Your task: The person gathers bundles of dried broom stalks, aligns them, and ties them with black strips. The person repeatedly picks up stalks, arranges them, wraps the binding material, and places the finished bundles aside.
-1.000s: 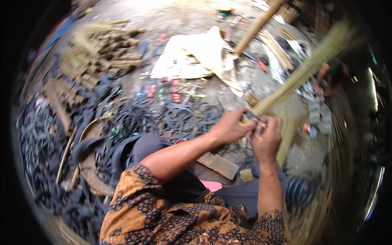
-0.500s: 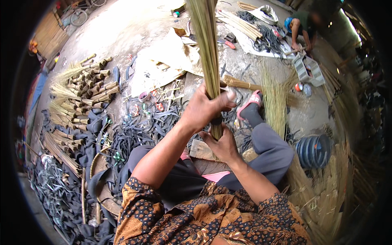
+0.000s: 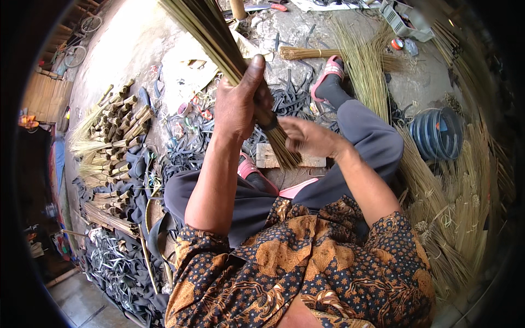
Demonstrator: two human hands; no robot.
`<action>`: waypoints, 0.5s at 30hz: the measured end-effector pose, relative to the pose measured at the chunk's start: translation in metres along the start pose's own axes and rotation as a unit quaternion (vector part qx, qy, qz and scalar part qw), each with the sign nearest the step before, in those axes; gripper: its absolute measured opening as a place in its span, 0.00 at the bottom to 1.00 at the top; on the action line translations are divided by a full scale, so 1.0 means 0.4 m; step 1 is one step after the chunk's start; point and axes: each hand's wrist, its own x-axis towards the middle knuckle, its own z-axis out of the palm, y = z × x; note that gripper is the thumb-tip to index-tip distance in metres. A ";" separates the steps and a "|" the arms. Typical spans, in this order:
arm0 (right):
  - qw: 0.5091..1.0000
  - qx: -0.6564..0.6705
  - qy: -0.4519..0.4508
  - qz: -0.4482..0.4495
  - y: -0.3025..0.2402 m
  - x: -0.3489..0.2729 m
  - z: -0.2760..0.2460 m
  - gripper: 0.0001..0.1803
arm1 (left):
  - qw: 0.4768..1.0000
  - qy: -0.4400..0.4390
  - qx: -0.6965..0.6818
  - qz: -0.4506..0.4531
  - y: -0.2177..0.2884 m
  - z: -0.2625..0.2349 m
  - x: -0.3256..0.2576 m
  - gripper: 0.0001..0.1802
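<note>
My left hand (image 3: 236, 106) is wrapped round a bundle of thin, dry broom sticks (image 3: 205, 35), its thumb pointing up along the shaft. The bundle slants, its long end up at the far left and its short cut end nearer my lap. A dark band (image 3: 267, 119) circles it low down. Just right of that band, my right hand (image 3: 317, 138) is partly smeared, with fingers loosely bent and apart and nothing seen in them; whether they touch the bundle I cannot tell. Below the cut end lies a wooden block (image 3: 301, 158) between my legs.
Tied short stick bundles (image 3: 117, 120) are piled at the left, above dark rubber strips (image 3: 117, 262). A loose sheaf (image 3: 363, 71) lies past my pink sandal (image 3: 327, 76). At the right stand a ribbed bluish container (image 3: 435, 134) and more long sticks (image 3: 437, 218).
The bundle has tipped from nearly upright to leaning far left. My right hand has come off its lower end and sits to the right of it. The whole view has shifted.
</note>
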 end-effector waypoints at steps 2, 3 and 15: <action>0.997 -0.004 0.075 0.036 0.017 -0.052 -0.069 0.45 | 0.990 0.054 0.118 0.050 -0.060 -0.032 -0.005 0.26; 0.995 0.007 0.094 0.044 0.029 -0.079 -0.092 0.42 | 0.981 0.087 0.172 0.009 -0.110 -0.054 -0.018 0.26; 0.953 0.078 0.259 0.139 0.300 -0.237 -0.183 0.25 | 0.928 0.167 0.329 -0.052 -0.599 -0.227 -0.103 0.23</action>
